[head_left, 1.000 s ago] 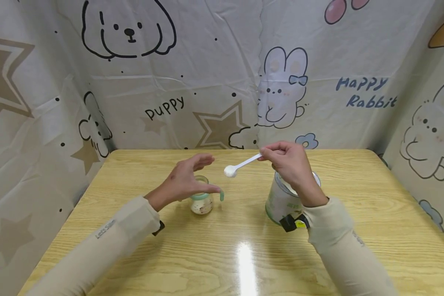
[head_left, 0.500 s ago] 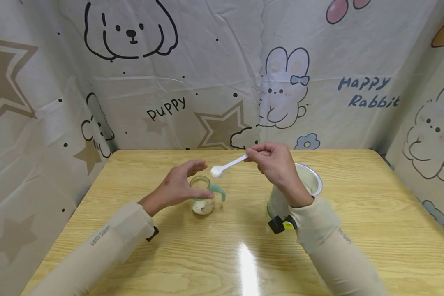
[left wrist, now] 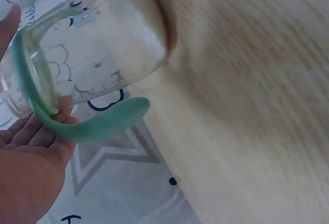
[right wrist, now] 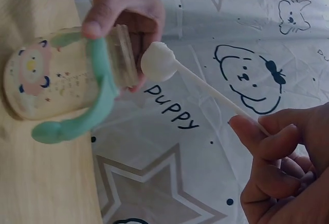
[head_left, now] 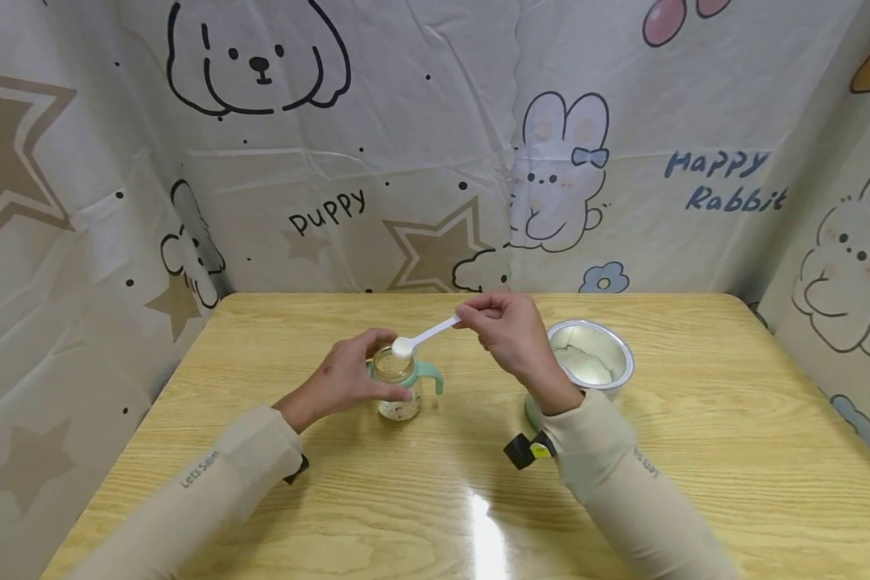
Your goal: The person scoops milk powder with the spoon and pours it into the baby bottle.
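A clear baby bottle (head_left: 400,408) with a mint-green handled collar (left wrist: 103,126) stands uncapped on the table, printed with a cartoon animal. My left hand (head_left: 348,374) holds it round the collar, thumb on the near side and fingers behind. My right hand (head_left: 511,334) pinches the end of a long white measuring scoop (right wrist: 158,62) between thumb and index finger. White powder fills the scoop's bowl, which is right at the bottle's open mouth. Behind my right wrist stands an open can (head_left: 629,366) with pale powder (head_left: 583,366) inside; the wrist hides part of its front.
The wood-grain table (head_left: 377,499) carries the bottle and the can. Beyond its back edge hangs a printed curtain (head_left: 420,145) with cartoon animals, which also closes off both sides.
My right hand has carried the filled scoop left and down, from beside the can to the bottle's mouth. My left hand has closed in round the bottle's collar.
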